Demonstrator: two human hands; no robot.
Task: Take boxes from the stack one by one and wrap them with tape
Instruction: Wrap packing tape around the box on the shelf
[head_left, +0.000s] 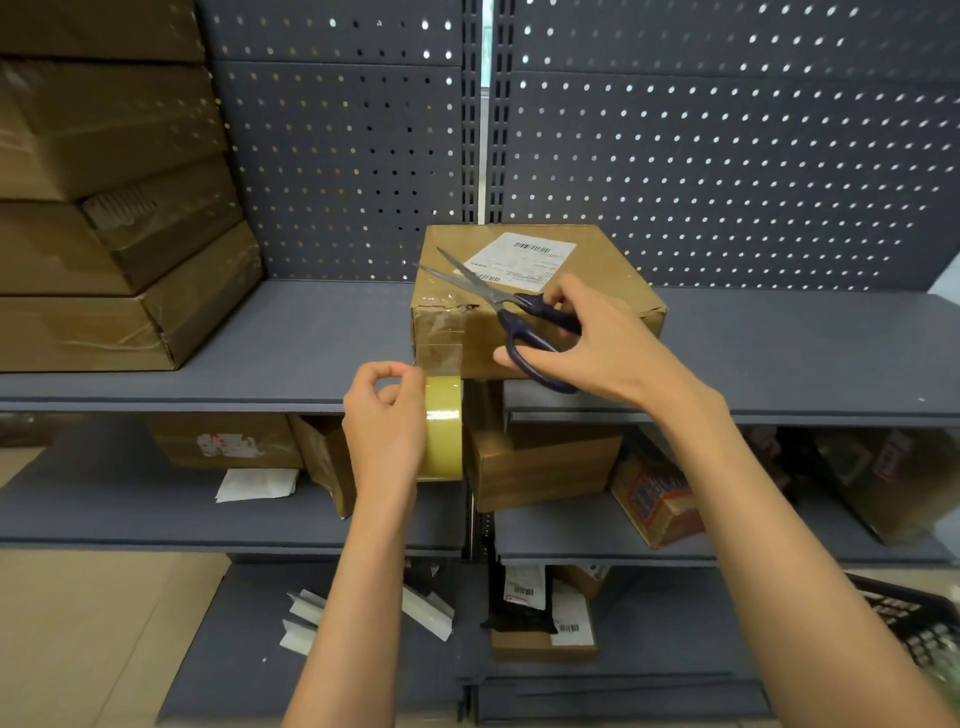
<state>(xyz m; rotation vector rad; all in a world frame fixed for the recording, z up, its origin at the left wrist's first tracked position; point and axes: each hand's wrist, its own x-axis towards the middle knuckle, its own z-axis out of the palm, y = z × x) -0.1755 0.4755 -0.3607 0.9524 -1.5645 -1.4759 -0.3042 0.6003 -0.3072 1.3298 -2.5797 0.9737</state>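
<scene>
Gripping a tape roll below the shelf edge, the left hand pulls tape taut from the partly wrapped box while the right hand holds open scissors, cut apparently next, stacked boxes waiting.

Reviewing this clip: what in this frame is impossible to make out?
- Head view: print on the box's label is too small to read.
- Most of the tape roll sits hidden behind the left hand.
- Scissors handles are partly covered by right hand fingers.
- Stacked boxes are cut by the left edge.
</scene>
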